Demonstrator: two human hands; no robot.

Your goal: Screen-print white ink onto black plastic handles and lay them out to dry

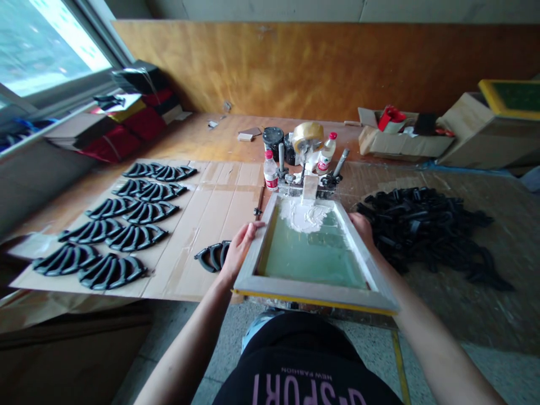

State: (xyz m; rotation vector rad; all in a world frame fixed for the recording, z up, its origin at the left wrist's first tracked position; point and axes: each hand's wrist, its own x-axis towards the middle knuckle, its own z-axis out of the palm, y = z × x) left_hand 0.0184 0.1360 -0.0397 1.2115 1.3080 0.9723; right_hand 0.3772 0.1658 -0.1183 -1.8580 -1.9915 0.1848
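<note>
Left hand (241,249) and right hand (361,229) grip the wooden screen frame (316,293) by its sides; it looks light and stiff, best held there, off the mesh (312,259).

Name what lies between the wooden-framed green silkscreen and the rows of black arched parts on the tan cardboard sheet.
One black arched part lies there on the cardboard, beside the left hand, in the head view.

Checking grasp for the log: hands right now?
Left hand: closed, holding the wooden screen-printing frame.
Right hand: closed, holding the frame's other side.
</note>
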